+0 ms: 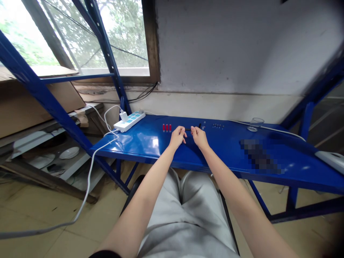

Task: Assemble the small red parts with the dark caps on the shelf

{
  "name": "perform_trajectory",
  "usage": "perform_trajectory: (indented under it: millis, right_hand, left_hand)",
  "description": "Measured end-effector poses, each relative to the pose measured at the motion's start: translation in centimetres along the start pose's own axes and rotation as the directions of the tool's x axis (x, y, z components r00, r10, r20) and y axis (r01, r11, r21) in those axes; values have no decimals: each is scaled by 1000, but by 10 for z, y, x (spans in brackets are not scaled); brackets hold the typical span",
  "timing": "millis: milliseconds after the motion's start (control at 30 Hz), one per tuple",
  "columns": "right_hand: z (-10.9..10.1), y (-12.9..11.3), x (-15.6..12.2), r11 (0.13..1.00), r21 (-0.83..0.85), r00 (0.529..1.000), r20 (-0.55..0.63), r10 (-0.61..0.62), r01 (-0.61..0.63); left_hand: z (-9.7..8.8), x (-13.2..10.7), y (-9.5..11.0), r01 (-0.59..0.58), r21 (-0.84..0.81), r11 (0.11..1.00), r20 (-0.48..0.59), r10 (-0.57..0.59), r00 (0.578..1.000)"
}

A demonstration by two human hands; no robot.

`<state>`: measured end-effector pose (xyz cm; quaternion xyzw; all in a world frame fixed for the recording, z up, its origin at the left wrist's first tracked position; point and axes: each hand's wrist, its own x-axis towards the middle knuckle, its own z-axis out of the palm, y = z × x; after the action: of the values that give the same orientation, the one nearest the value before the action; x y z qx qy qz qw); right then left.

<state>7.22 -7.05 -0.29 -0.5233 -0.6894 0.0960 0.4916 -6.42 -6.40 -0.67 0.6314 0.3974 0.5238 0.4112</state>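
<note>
Blue surface [228, 143] below; a rod [188, 129] runs nine to three o'clock between left hand [177, 137] and right hand [199, 137], both pinching it.

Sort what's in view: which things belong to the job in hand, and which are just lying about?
Likely the job:
thin dark piece, between left hand and right hand
three red cylinders, near the left hand
row of small pieces, beyond the right hand

Likely lying about:
clear glass
white power strip
white dish, at left
pixelated item
</note>
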Motion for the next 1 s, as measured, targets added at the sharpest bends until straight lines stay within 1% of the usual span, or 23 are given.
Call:
perform_trajectory:
  millis: [133, 267, 367, 533, 633, 767, 833, 933, 1000]
  right_hand:
    - [1, 0, 0, 1000, 6, 1000, -1, -12, 12]
    - [2, -1, 0, 1000, 14, 1000, 14, -24, 24]
    - [2, -2, -1, 999, 30, 999, 29, -25, 24]
    - [2, -2, -1, 998, 52, 998, 51, -22, 19]
    - [2, -2, -1, 999, 42, 998, 58, -18, 15]
    - [2, -2, -1, 1000, 28, 998, 65, -11, 10]
    - [1, -1, -1, 1000, 27, 998, 54, -17, 15]
    - [0, 0, 0, 999, 29, 1000, 13, -14, 14]
    - [-1, 0, 0, 1000, 27, 1000, -3, -7, 8]
  left_hand:
    - [2, -2, 1, 23, 11, 1000, -12, -23, 1000]
    - [3, -3, 2, 34, 11, 999, -53, -33, 998]
    - [3, -2, 2, 40, -1, 999, -85, -40, 996]
    - [1, 0, 1, 70, -40, 997, -107, -73, 992]
    - [-1, 2, 1, 89, -94, 992, -105, -98, 990]
    - [-2, 1, 4, 141, -170, 975, -64, -154, 986]
    - [-1, 0, 6, 112, -154, 982, -77, -125, 989]
    - [0, -2, 8, -18, -78, 997, -110, 9, 994]
    - [1, -2, 6, -70, -46, 997, -90, 66, 994]
